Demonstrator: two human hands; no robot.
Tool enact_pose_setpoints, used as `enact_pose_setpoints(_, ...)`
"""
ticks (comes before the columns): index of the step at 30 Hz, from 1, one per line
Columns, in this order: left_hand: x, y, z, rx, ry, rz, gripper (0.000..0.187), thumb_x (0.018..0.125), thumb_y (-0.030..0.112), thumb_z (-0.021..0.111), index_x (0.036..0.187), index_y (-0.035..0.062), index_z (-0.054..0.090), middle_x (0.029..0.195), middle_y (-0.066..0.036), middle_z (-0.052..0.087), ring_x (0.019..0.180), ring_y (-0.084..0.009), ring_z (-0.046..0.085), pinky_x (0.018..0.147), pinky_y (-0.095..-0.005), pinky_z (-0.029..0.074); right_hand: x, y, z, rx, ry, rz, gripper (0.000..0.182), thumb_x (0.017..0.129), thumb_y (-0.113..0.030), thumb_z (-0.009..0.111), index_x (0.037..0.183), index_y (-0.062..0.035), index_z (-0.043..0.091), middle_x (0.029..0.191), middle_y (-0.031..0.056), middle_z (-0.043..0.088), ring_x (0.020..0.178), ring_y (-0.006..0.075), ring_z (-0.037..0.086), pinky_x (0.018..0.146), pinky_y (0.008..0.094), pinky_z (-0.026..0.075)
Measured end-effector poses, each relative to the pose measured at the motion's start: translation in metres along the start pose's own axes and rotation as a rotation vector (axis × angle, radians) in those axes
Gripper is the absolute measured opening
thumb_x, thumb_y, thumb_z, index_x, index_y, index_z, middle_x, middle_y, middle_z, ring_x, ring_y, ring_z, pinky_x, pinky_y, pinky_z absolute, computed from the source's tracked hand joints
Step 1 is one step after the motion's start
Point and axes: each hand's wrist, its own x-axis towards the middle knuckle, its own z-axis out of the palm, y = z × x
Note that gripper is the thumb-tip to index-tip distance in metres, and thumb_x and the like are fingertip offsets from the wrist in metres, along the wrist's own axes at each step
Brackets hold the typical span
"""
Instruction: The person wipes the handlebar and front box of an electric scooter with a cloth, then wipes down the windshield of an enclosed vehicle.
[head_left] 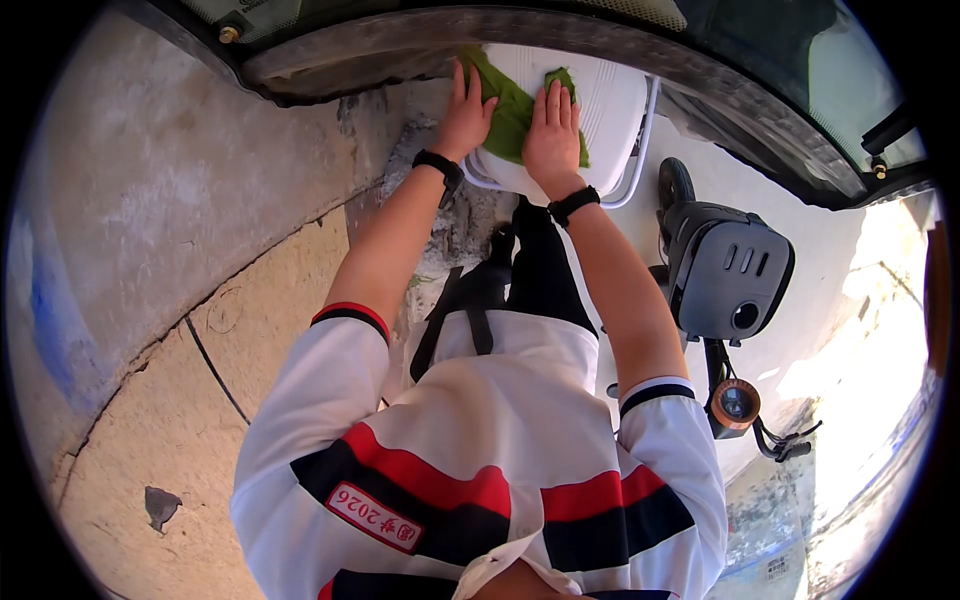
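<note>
A green cloth point(513, 115) lies across a white ridged surface point(610, 105), which looks like a seat or lid with a pale tubular rail beside it. My left hand point(466, 115) rests on the cloth's left edge, fingers stretched out and thumb apart. Flat on the cloth's right part lies my right hand point(553, 130), its fingers extended, with a bit of green showing beyond the fingertips. What is under the palms is hidden. A black watch is on my left wrist, a black band on my right.
A dark curved frame with glass panels point(560, 30) spans the top, close above the hands. To the right stands a vehicle with a grey box point(735, 270), a round lamp point(735, 402) and a handlebar. A concrete wall point(180, 170) rises at the left.
</note>
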Motion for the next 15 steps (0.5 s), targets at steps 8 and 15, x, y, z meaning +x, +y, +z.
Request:
enact_pose_setpoints(8,-0.088,-0.009,0.020,0.074,0.033,0.103,0.066,0.095,0.014,0.060,0.149,-0.0084,0.029,0.160,-0.032,0.002,0.141,-0.0517,0.028,0.110,-0.0499,0.037,-0.039,-0.011,0.005,0.067,0.008,-0.157,0.060,0.095,-0.026,0.056,0.144,0.0039,0.043,0.157,0.0214,0.033,0.144,0.0345,0.033,0.119,0.0486,0.026)
enact_pose_setpoints(15,-0.146,0.008,0.003,-0.313,-0.156,-0.150,0.053,0.087,0.001,0.063,0.138,-0.0028,0.049,0.160,-0.033,0.004,0.141,-0.0528,0.027,0.111,-0.0474,0.037,-0.081,-0.018,0.001,0.229,0.026,-0.287,0.053,0.087,-0.011,0.062,0.138,-0.0050,0.053,0.150,0.0130,0.045,0.137,0.0298,0.044,0.114,0.0453,0.035)
